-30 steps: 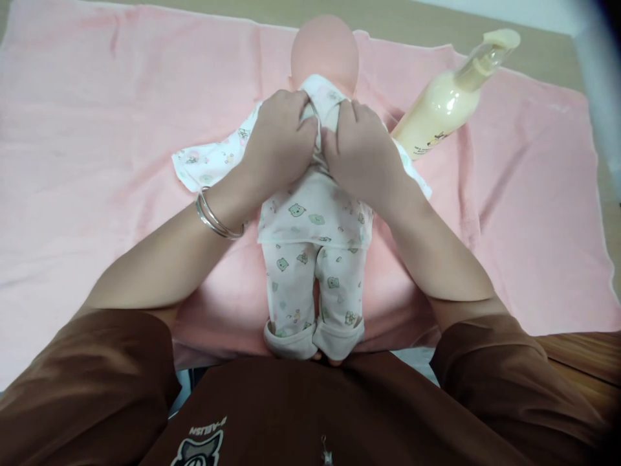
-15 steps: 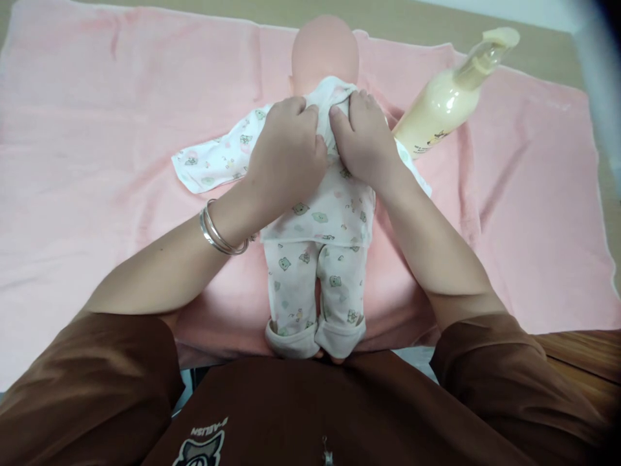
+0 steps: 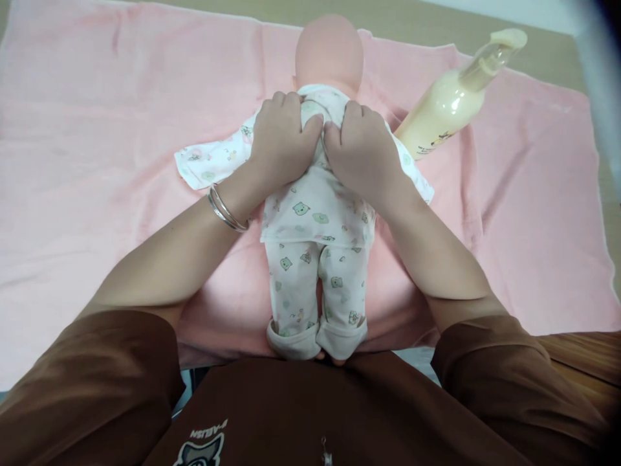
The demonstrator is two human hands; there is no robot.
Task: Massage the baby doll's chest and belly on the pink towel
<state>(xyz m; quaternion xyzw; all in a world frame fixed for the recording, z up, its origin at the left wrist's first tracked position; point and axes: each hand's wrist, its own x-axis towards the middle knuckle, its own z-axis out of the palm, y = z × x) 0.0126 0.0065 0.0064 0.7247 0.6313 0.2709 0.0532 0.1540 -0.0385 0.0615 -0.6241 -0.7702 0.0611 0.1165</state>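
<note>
A bald baby doll [image 3: 330, 52] lies lengthwise before me with no face showing, its head at the far end. It wears a white long-sleeved shirt [image 3: 317, 207] printed with small animals, and matching trousers [image 3: 294, 285] with turned-up cuffs. Over the shirt's upper left part, my left hand [image 3: 285, 137] is closed, fingers curled toward the shoulder and thumb on the back. My right hand [image 3: 363, 149] is closed the same way on the upper right part. The two thumbs nearly meet at the middle. Both sets of fingertips are partly hidden.
Under the doll a pink towel [image 3: 121, 97] covers most of the table. A cream-coloured pump bottle [image 3: 444, 107] lies tilted on it, right of the doll's shoulder. Wooden boards [image 3: 582, 356] show at the lower right.
The collar, bunched up between my hands before, now lies flatter below the doll's head. Both hands have shifted slightly down and settled on the upper back, thumbs closer together.
</note>
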